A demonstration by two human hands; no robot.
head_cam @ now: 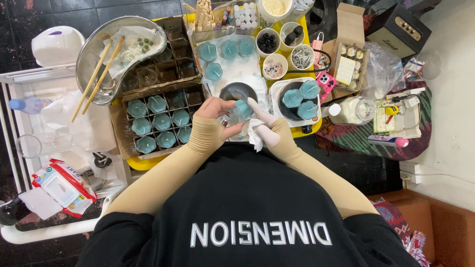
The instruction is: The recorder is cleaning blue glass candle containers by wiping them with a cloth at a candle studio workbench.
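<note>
The fingers of the left hand (213, 114) are curled round a small glass cup with a blue candle (241, 110) in it, pinching it from the side. The right hand (267, 123) comes in from the other side. Its pointer finger is stretched out and touches the top edge of the blue candle, and the rest of its fingers are bent over a crumpled white tissue (255, 134). Both arms wear long tan sleeves that cover part of the hands. The candle is held up just above the front edge of the yellow table (141, 163), close to the person's chest.

Right behind the hands is a dark round bowl (237, 91). Just beside the right hand is a black pan on a white base (289, 101) with three blue candles in it. Near the left hand is a brown cardboard box with little square rooms (158, 123), and many rooms hold a blue candle. Further back four more blue candles (225, 54) lie on white paper. Behind the box is a shiny metal bowl (106, 54) with two wooden chopsticks (96, 76) leaning in it. At the back right are small white cups (284, 47) filled with little bits. A pink phone (325, 83) lies beside the pan, and a glass jar of white stuff (354, 110) sits past it.
</note>
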